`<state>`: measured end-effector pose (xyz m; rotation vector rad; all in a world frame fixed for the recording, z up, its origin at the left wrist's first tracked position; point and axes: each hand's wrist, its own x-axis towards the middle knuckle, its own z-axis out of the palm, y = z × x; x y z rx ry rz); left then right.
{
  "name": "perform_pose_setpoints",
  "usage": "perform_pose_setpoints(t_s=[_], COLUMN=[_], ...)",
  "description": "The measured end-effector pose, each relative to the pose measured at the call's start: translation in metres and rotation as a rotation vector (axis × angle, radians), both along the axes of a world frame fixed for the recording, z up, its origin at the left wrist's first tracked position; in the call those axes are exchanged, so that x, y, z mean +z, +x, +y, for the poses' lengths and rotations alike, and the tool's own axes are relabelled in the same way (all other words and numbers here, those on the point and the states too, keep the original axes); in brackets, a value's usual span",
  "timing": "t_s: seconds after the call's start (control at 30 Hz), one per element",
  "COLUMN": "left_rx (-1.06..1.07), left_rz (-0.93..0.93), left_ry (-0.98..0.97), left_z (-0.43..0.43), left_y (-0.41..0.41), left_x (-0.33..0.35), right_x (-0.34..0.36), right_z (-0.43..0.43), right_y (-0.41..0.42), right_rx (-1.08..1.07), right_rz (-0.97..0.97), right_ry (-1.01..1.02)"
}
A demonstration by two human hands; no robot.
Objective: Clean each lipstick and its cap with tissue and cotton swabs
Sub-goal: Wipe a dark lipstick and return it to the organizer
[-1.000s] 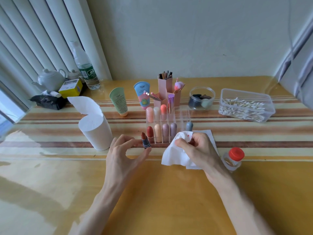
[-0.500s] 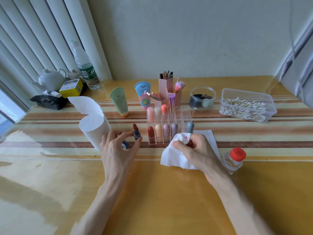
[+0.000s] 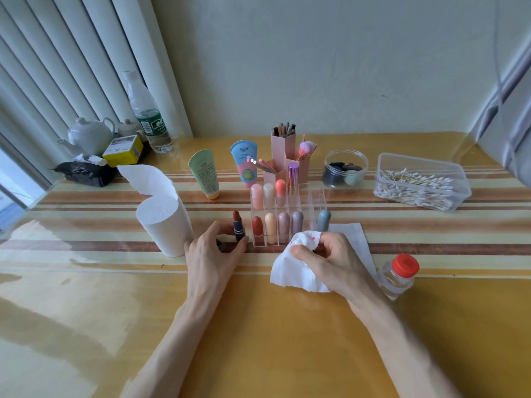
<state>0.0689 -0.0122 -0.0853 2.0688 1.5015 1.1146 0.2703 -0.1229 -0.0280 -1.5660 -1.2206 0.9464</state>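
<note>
You had your left hand [image 3: 214,254] just left of the clear organizer [image 3: 316,196], with thumb and fingers curled round the base of the uncapped lipstick [image 3: 237,225]. The lipstick stood upright on the table [image 3: 287,326], close beside the organizer's front left corner, its dark red tip pointing up. Something small and dark showed under your fingers, but I could not tell what it was. Your right hand [image 3: 330,259] sat just in front of the organizer, gripping a crumpled tissue [image 3: 287,271] that bore red smears near your fingertips. A flat tissue sheet [image 3: 352,234] lay beneath it, reaching the organizer's front right corner. Capped lipsticks [image 3: 271,225] filled the organizer's front and back rows. The tissue roll [image 3: 165,225] stood left of the organizer, beyond your left hand, and the box of cotton swabs [image 3: 385,165] sat well to its right, further back, with a red-capped bottle [image 3: 399,274] right of your right hand
</note>
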Motion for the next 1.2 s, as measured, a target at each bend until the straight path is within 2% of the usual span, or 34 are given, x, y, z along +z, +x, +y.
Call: perform_pose_setpoints(t_s=[0.2,0.5,0.63,0.7,0.8,0.9,0.97,1.07,1.2], left_rx=[-0.01,0.035,0.061,0.07,0.035,-0.257,-0.397,-0.457,-0.509], left_rz=[0.0,0.097,0.223,0.228,0.073,-0.301,-0.465,-0.542,-0.528], left_ry=[-0.002,-0.044,0.04,0.048,-0.022,-0.239,-0.323,-0.372,-0.374], left_z=[0.001,-0.009,-0.016,-0.02,-0.028,-0.034,-0.037,-0.038,-0.033], left_y=[0.002,-0.012,-0.025,-0.03,-0.037,-0.036,-0.032,-0.025,-0.013], left_x=[-0.003,-0.003,-0.005,-0.002,0.011,0.023,0.025,0.026,0.03], right_x=[-0.005,-0.006,-0.01,-0.01,-0.009,-0.009,-0.009,-0.009,-0.011], right_z=[0.001,0.0,0.0,-0.001,-0.004,-0.003,-0.002,-0.002,0.0], right_y=[0.003,0.002,0.001,-0.002,-0.002,0.001,0.001,0.0,-0.001], right_rx=[-0.01,0.002,0.135,0.235,0.369,0.328,0.275,0.221,0.141], right_rz=[0.001,-0.011,-0.032,-0.028,-0.011,-0.004,0.068,0.138,0.165], right_ry=[0.011,0.005,0.018,0.005,-0.029,0.07,0.147,0.219,0.333])
